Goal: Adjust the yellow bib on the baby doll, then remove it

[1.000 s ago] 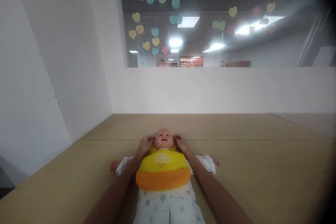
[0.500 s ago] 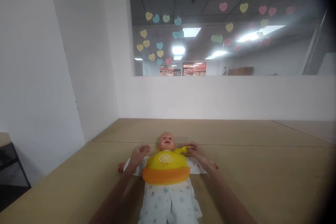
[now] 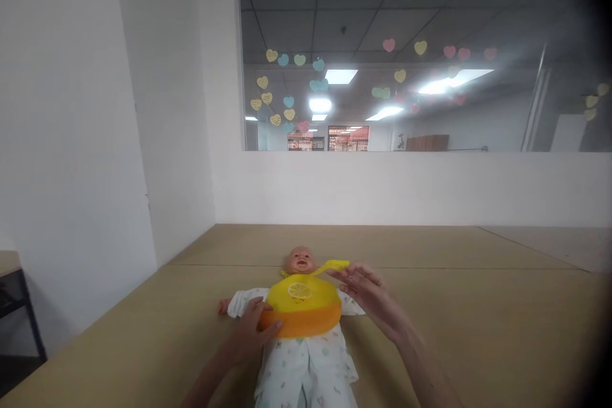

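Observation:
A baby doll point(image 3: 301, 260) in a white printed outfit point(image 3: 306, 366) lies on its back on the table, its head away from me. On its chest rests a yellow bib point(image 3: 296, 296) with an orange lower pocket point(image 3: 308, 322) and a citrus-slice print. My left hand point(image 3: 251, 331) grips the pocket's left edge, thumb across its front. My right hand point(image 3: 366, 293) is over the doll's arm on the right, fingers loosely apart. Beside its fingertips the bib's yellow strap point(image 3: 332, 265) sticks up and out from the neck; the strap's end meets or passes behind this hand.
The wooden table point(image 3: 478, 319) reaches a white wall point(image 3: 382, 188) at the back. Above is a window point(image 3: 354, 32) with heart-shaped sticky notes. A dark-framed piece of furniture point(image 3: 21, 296) stands at the far left.
My left hand has come down from near the doll's shoulder to the bib's pocket. The fingers of my right hand have spread, and the strap sits higher. The view has tilted up slightly.

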`<state>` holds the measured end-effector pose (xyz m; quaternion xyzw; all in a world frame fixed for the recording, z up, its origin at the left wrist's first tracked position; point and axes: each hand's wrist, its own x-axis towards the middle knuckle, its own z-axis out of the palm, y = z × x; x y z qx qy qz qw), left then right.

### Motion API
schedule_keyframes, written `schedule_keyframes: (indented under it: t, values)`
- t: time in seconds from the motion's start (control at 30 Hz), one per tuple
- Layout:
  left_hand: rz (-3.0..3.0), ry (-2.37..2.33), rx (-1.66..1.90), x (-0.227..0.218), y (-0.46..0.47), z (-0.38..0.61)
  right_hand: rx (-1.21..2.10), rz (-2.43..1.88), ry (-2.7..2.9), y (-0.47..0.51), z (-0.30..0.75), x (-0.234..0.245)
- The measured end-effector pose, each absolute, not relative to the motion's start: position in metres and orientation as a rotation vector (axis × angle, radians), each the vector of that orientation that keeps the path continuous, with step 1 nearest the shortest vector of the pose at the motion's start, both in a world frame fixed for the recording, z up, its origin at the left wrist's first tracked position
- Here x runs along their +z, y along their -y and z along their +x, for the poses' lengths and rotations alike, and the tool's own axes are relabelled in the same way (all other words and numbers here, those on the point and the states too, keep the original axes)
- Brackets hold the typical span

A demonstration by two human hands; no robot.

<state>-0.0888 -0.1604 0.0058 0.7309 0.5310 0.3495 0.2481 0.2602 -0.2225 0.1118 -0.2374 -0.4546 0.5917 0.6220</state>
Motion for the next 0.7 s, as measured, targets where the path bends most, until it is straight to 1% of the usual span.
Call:
schedule_keyframes:
  t: [0.1, 0.17, 0.23, 0.3, 0.37, 0.47, 0.53, 0.6, 0.7]
  values:
    - [1.951, -1.392, 0.937, 0.009, 0.167, -0.093, 1.323, -0.569, 1.168, 0.242, 0.259, 0.117]
    - [1.901, -1.35, 0.973, 0.014, 0.169, -0.092, 1.254, -0.703, 1.331, 0.243, 0.258, 0.109]
    - [1.874, -1.281, 1.043, 0.018, 0.169, -0.091, 1.107, -0.947, 1.504, 0.237, 0.257, 0.093]
    - [1.886, -1.229, 1.134, 0.02, 0.168, -0.09, 0.953, -1.196, 1.564, 0.227, 0.254, 0.071]
    - [1.915, -1.222, 1.201, 0.022, 0.169, -0.089, 0.949, -1.317, 1.511, 0.218, 0.248, 0.049]
    - [1.952, -1.209, 1.25, 0.025, 0.176, -0.086, 1.037, -1.296, 1.343, 0.207, 0.239, 0.025]
    - [1.982, -1.168, 1.262, 0.028, 0.183, -0.084, 0.975, -1.253, 1.231, 0.202, 0.233, 0.019]
    - [2.016, -1.135, 1.272, 0.032, 0.19, -0.082, 0.899, -1.205, 1.153, 0.2, 0.23, 0.022]
    - [2.003, -1.108, 1.361, 0.036, 0.197, -0.08, 0.856, -1.094, 1.109, 0.206, 0.226, 0.041]
